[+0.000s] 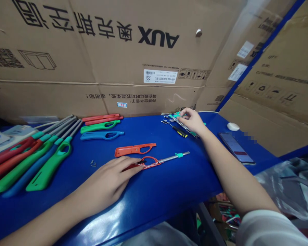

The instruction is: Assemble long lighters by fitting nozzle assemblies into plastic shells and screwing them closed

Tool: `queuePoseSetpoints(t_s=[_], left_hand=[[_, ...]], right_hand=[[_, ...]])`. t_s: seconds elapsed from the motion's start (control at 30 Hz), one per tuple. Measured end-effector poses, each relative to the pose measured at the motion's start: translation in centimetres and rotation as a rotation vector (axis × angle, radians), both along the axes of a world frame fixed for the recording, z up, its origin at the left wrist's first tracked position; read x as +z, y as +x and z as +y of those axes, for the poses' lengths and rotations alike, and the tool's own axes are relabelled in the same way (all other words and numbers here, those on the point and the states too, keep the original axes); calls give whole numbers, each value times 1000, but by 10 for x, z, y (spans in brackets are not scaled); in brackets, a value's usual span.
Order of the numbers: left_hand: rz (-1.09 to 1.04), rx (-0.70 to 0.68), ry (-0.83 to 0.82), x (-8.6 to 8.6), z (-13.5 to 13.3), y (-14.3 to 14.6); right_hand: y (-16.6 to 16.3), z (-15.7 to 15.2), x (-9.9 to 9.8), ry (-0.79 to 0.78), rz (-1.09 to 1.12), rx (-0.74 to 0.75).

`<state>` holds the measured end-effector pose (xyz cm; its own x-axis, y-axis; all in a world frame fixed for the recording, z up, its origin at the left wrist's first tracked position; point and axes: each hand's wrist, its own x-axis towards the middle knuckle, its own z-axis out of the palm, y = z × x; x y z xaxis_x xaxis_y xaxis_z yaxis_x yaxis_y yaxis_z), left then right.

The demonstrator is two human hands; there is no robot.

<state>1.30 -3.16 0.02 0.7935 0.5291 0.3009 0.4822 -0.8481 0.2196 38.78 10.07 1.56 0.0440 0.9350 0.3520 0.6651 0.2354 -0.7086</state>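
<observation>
In the head view my left hand (114,176) grips an orange lighter casing half (154,165) on the blue table. A metal tube (170,157) with a teal collar extends right from that casing, and a white wire runs along it. The other orange casing half (135,149) lies just behind. My right hand (192,121) is at the back, fingers pinched over a pile of thin rods, wires and teal parts (173,118). What is between those fingertips is too small to make out. A black and yellow screwdriver (180,131) lies by the pile.
Several long-necked lighters (50,164) lie at the left. Red, green and blue casings (101,135) sit behind, and a few small screws (92,163) are near my left hand. A phone (236,147) and a white oval object (233,126) lie right. Cardboard (105,61) walls the back.
</observation>
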Motion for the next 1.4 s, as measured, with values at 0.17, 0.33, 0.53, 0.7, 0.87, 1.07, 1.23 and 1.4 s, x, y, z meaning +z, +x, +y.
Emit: queuePoseSetpoints(t_s=[0.17, 0.33, 0.53, 0.7, 0.87, 1.07, 1.23, 1.4], left_hand=[[-2, -2, -21, 0, 0, 0], [-17, 3, -27, 1, -1, 2], [-73, 17, -16, 4, -2, 4], [-102, 33, -44, 1, -2, 5], [-154, 46, -97, -2, -2, 7], [-195, 65, -131, -4, 0, 12], [-237, 103, -165, -5, -2, 17], [-253, 120, -156, -4, -2, 15]], right_hand=[[-37, -28, 7, -237, 105, 492], [-62, -49, 11, -331, -247, 613], [-62, -48, 7, -83, -528, 558], [-56, -47, 10, -36, -523, 610], [-62, -47, 9, -58, -491, 684], [-60, -48, 12, 13, -375, 591], [-58, -50, 17, -44, -326, 561], [-51, -51, 24, -152, -472, 577]])
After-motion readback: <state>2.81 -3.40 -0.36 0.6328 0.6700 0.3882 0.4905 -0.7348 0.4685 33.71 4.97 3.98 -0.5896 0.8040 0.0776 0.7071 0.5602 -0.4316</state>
